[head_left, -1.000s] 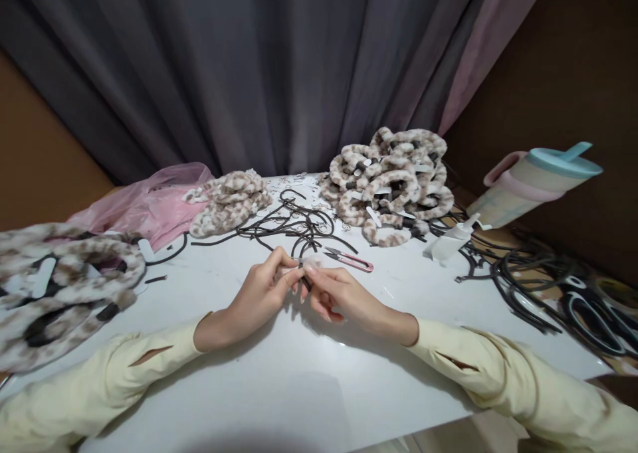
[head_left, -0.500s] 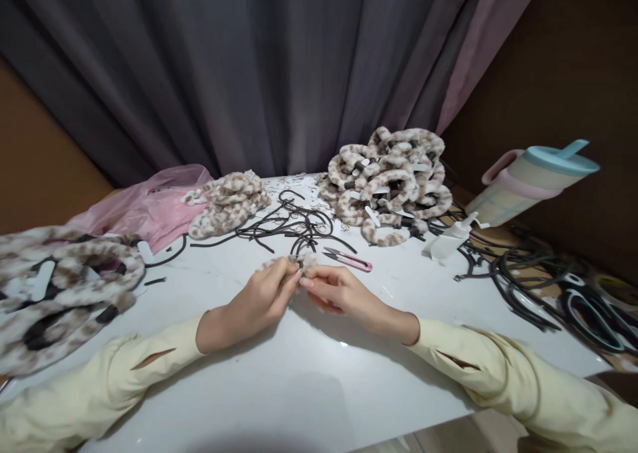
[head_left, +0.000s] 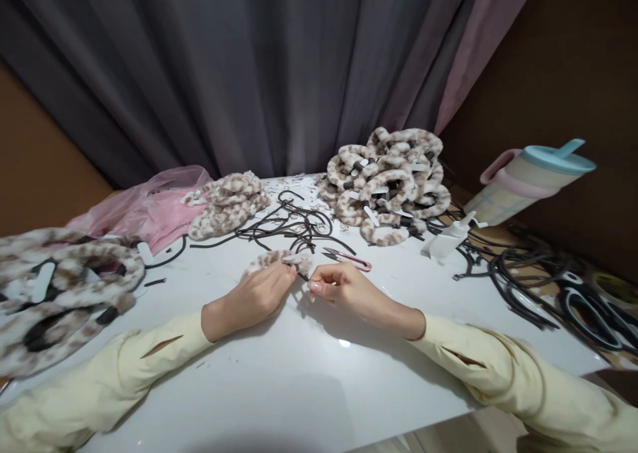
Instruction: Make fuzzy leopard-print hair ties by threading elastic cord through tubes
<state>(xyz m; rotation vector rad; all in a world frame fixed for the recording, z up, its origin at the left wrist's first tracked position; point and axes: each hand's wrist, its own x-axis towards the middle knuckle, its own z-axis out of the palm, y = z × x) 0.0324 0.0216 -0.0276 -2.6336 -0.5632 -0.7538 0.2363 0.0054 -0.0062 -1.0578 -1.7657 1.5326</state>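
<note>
My left hand (head_left: 253, 295) is closed around a furry, brown-spotted white loop (head_left: 272, 257), part of which curves out beyond the knuckles. A short stretch of dark cord (head_left: 302, 276) runs from it to my right hand (head_left: 349, 293), whose thumb and fingers pinch the cord's end. Just past my fingers lies a pair of pink-handled thread snips (head_left: 347, 259) on the white table. Behind them is a tangle of loose dark cords (head_left: 286, 224).
Furry spotted loops with white tags are heaped at back right (head_left: 386, 181) and left (head_left: 70, 287). A furry bundle (head_left: 230, 204) lies beside a pink plastic bag (head_left: 164, 204). On the right are a white bottle (head_left: 446, 240), a lidded tumbler (head_left: 518, 184), black cord coils (head_left: 523, 273) and scissors (head_left: 591, 317).
My hands have drawn slightly apart, and the dark cord between them now shows. More of the furry loop is visible beyond my left hand.
</note>
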